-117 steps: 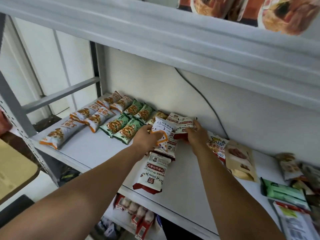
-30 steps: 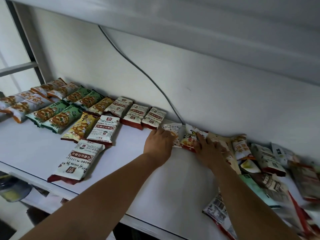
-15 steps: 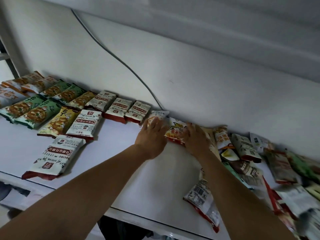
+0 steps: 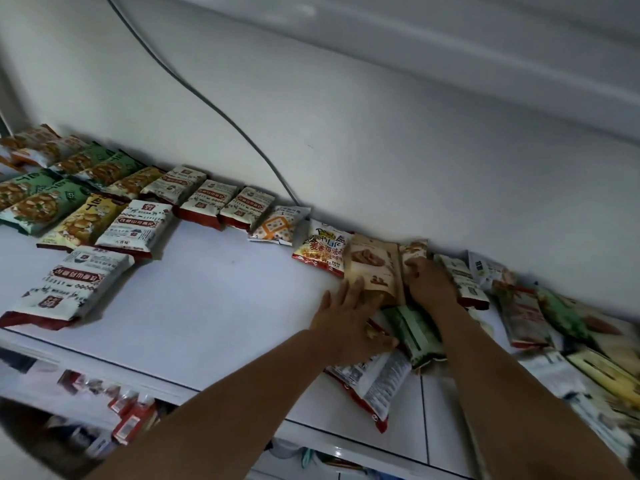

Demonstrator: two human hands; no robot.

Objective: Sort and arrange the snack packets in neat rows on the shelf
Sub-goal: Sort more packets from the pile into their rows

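The brown pouch (image 4: 372, 268) lies flat at the back of the shelf (image 4: 214, 306), with its top end near the wall (image 4: 381, 150). It is slightly skewed, and its left edge meets and perhaps overlaps the red-and-yellow packet (image 4: 320, 252). The left hand (image 4: 348, 317) is open, its straight fingers resting on the pouch's lower left corner. The right hand (image 4: 429, 282) sits at the pouch's right edge on top of smaller packets. Its fingers curl down out of sight, so I cannot tell whether they pinch anything.

The step in hand looks like seating this pouch as the next member of the back row, which runs left through the orange-diamond packet (image 4: 280, 225) and the white-and-red packets (image 4: 207, 200). To do it well, keep both palms flat and slide the pouch rather than lift it. Square its top edge to the wall, then close it up beside the red-and-yellow packet without riding over it.

The pouch is longer than its neighbours, so it should line up at the back edge, not the front. A green packet (image 4: 414, 330) lies just below the pouch under the forearms and could be dragged along. The unsorted heap (image 4: 526, 310) crowds in from the right and may need pushing back first.
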